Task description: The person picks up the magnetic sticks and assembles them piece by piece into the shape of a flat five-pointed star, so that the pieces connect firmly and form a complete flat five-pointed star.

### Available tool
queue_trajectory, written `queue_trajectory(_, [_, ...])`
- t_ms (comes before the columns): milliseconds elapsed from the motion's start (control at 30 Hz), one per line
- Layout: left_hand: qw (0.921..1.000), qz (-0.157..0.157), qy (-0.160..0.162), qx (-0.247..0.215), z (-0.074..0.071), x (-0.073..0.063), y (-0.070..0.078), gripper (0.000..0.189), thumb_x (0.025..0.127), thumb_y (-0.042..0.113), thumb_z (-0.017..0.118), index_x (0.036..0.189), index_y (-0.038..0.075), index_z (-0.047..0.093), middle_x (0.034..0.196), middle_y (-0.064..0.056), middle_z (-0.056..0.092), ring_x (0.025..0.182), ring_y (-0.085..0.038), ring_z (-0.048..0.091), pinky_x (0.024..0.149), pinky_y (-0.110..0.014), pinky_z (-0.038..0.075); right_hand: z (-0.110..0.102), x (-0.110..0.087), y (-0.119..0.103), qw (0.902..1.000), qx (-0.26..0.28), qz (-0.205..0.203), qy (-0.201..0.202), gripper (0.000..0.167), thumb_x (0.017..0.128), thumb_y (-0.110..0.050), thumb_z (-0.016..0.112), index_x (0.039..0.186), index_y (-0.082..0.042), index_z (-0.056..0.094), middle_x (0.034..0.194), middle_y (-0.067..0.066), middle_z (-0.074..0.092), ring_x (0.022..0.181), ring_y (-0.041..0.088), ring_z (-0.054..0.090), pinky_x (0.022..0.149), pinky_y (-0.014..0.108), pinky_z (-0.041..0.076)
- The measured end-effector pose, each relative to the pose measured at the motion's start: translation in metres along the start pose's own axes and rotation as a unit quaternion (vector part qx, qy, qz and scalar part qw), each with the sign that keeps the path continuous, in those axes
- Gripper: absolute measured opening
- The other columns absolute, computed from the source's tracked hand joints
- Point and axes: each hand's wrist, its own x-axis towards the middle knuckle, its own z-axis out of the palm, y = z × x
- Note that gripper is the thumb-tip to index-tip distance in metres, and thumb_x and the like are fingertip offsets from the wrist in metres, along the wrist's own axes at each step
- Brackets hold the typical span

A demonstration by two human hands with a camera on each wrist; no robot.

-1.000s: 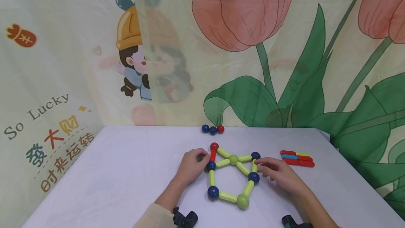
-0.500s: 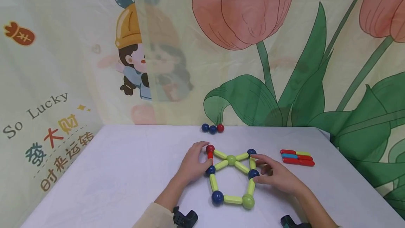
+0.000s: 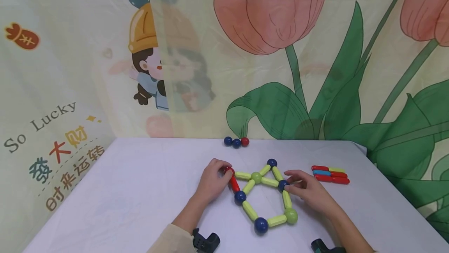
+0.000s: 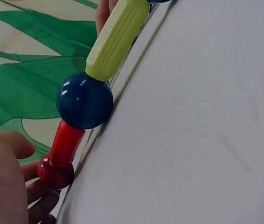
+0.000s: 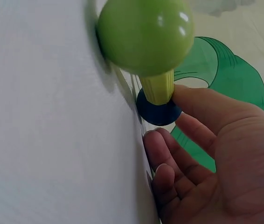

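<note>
A flat figure of magnetic sticks and balls lies on the white table, its ring joining yellow-green sticks (image 3: pixel 250 210), blue balls (image 3: pixel 261 225) and a green ball (image 3: pixel 290 216). At its left corner my left hand (image 3: pixel 213 181) pinches a red ball (image 4: pixel 56 172) between thumb and fingers. A red stick (image 3: pixel 234 184) runs from that ball to a blue ball (image 4: pixel 85 100). On the opposite side my right hand (image 3: pixel 308 192) holds another blue ball (image 5: pixel 159 111), thumb against it and index finger behind. A green ball (image 5: pixel 146 35) stands nearest the right wrist camera.
Two loose blue balls (image 3: pixel 228 141) and a red ball (image 3: pixel 245 142) sit near the back edge of the table (image 3: pixel 140 190). Right of the figure lie several loose sticks (image 3: pixel 329 174) in red, blue and yellow-green. A printed cloth (image 3: pixel 189 50) hangs behind.
The figure has turned counterclockwise, its near side swinging right and its far blue ball going left. My left hand has shifted from the left blue ball to the red ball; my right hand stays alongside.
</note>
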Motion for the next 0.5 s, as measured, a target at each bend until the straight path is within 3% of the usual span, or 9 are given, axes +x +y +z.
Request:
queue_trajectory(200, [0.9996,-0.006,0.007,-0.026,-0.0009,0.0,-0.0007,0.011,0.097,0.017,0.063,0.098,0.015,0.073,0.095,0.003,0.068,0.093,-0.015,0.061,0.091,-0.036,0.056,0.0012,0.001,-0.001,0.9998,0.007,0.012,0.016,0.05,0.09,-0.026,0.08,0.134,-0.009,0.064,0.112,0.008,0.067,0.093,0.02,0.061,0.071,0.029,0.055])
queue_trajectory(500, [0.999,-0.002,-0.028,-0.034,-0.0024,-0.0035,-0.0007,0.015,0.096,0.018,0.06,0.09,0.015,0.074,0.08,0.004,0.066,0.078,-0.014,0.058,0.07,-0.023,0.053,0.0053,0.0017,-0.001,0.9994,0.012,0.015,0.028,0.045,0.092,-0.028,0.079,0.13,-0.008,0.066,0.111,0.008,0.069,0.093,0.019,0.062,0.074,0.029,0.055])
